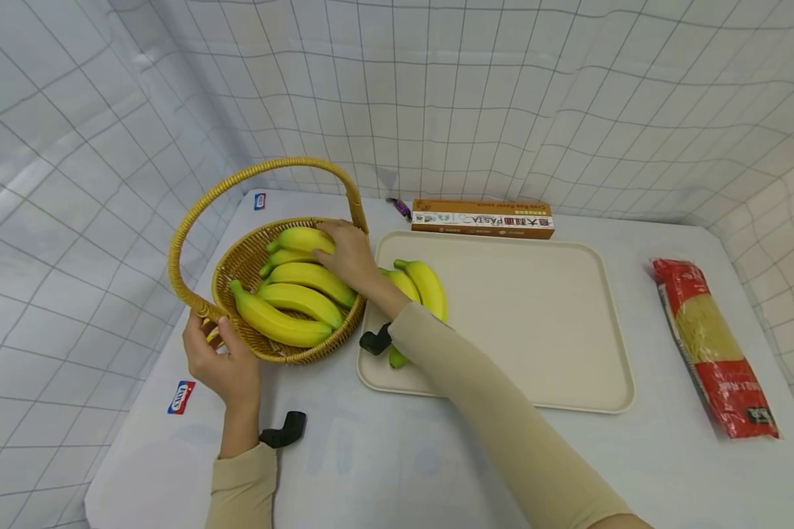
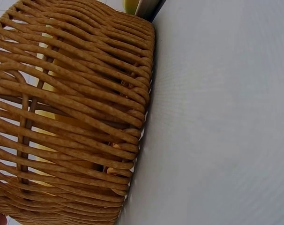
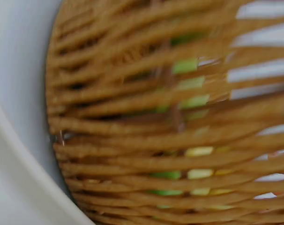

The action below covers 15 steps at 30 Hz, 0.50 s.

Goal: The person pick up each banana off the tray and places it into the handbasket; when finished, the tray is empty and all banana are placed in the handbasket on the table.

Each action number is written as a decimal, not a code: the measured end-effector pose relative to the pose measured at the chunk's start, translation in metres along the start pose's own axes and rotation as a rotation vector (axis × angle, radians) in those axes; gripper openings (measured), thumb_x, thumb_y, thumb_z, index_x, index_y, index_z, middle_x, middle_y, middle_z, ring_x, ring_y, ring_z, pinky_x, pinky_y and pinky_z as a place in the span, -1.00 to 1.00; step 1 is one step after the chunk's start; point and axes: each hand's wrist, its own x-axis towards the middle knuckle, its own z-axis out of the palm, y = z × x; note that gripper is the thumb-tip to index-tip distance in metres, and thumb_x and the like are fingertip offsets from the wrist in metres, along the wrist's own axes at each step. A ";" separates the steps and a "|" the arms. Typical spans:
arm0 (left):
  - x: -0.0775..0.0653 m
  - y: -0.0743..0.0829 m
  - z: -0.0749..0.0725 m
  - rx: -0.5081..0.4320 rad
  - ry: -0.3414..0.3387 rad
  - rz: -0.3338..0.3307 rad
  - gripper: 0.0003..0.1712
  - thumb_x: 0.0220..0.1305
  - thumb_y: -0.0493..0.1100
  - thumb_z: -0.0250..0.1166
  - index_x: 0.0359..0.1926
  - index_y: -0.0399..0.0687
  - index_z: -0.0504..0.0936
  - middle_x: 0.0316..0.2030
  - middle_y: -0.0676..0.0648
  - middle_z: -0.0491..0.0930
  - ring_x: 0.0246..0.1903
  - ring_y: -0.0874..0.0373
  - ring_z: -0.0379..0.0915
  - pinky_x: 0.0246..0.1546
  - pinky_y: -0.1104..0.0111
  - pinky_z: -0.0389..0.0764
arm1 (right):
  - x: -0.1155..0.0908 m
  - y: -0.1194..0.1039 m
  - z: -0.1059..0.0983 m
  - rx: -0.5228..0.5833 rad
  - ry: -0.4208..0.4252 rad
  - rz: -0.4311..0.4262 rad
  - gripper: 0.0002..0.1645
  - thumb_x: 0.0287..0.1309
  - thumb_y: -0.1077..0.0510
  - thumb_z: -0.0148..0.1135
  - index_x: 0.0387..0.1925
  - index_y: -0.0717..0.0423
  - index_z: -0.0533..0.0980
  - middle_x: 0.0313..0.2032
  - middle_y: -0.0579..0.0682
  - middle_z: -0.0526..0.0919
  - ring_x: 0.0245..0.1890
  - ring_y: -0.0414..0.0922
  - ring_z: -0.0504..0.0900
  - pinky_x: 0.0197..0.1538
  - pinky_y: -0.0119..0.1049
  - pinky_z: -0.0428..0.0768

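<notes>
A wicker basket (image 1: 311, 355) with a tall arched handle stands on the left of the table, holding several yellow bananas (image 1: 298, 297). My left hand (image 1: 228, 367) grips the basket where the handle meets the near-left rim. Over the far-right rim reaches my right hand (image 1: 351, 257), its fingers and thumb around the end of the rearmost banana (image 1: 302, 239). Both wrist views are filled by the woven basket wall (image 2: 76, 93), with yellow showing through the gaps. Just right of the basket, bananas (image 1: 428, 286) lie on a cream tray (image 1: 523, 323), partly hidden by my right forearm.
Behind the tray lies a long pasta box (image 1: 483, 219), with a small purple wrapped item (image 1: 402, 209) at its left. A red packet of noodles (image 1: 708, 345) lies at the far right. Grid-patterned sheets (image 1: 437, 95) border the table at the back and sides.
</notes>
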 end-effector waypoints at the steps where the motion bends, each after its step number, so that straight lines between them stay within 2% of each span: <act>1: 0.000 0.000 0.000 -0.003 0.002 0.001 -0.62 0.39 -0.18 0.15 0.16 -0.22 0.55 0.01 -0.22 0.61 -0.09 0.36 0.45 -0.11 0.61 0.46 | -0.002 -0.001 -0.001 0.025 0.007 -0.012 -0.42 0.25 0.05 0.28 0.25 0.17 0.47 0.25 0.08 0.53 0.29 -0.01 0.45 0.34 -0.21 0.39; 4: 0.000 0.000 0.000 -0.013 0.008 0.003 -0.63 0.38 -0.20 0.15 0.15 -0.22 0.55 -0.01 -0.23 0.61 -0.10 0.42 0.44 -0.12 0.61 0.46 | -0.012 -0.006 -0.007 0.088 0.018 -0.054 -0.38 0.24 0.04 0.29 0.27 0.21 0.44 0.27 0.09 0.52 0.32 -0.02 0.41 0.38 -0.23 0.34; 8: 0.000 0.001 0.001 -0.018 0.003 0.000 -0.63 0.38 -0.20 0.15 0.15 -0.22 0.56 -0.01 -0.23 0.60 -0.10 0.45 0.42 -0.12 0.60 0.46 | -0.030 -0.010 -0.016 0.114 0.019 -0.084 -0.34 0.24 0.02 0.29 0.29 0.22 0.41 0.29 0.09 0.49 0.35 -0.02 0.37 0.40 -0.22 0.31; 12: -0.001 0.002 0.000 -0.016 0.000 -0.013 -0.63 0.39 -0.18 0.14 0.16 -0.21 0.55 0.00 -0.23 0.60 -0.10 0.46 0.42 -0.12 0.60 0.47 | -0.052 -0.002 -0.028 0.146 0.055 -0.061 -0.33 0.21 0.04 0.32 0.29 0.20 0.42 0.29 0.10 0.48 0.34 -0.01 0.38 0.39 -0.17 0.33; 15: -0.001 0.003 0.000 -0.016 -0.001 -0.019 -0.62 0.40 -0.17 0.14 0.17 -0.19 0.55 0.01 -0.23 0.60 -0.09 0.45 0.43 -0.11 0.60 0.47 | -0.070 0.012 -0.040 0.177 0.116 -0.028 -0.34 0.17 0.05 0.36 0.27 0.20 0.44 0.27 0.11 0.50 0.31 0.01 0.43 0.36 -0.17 0.38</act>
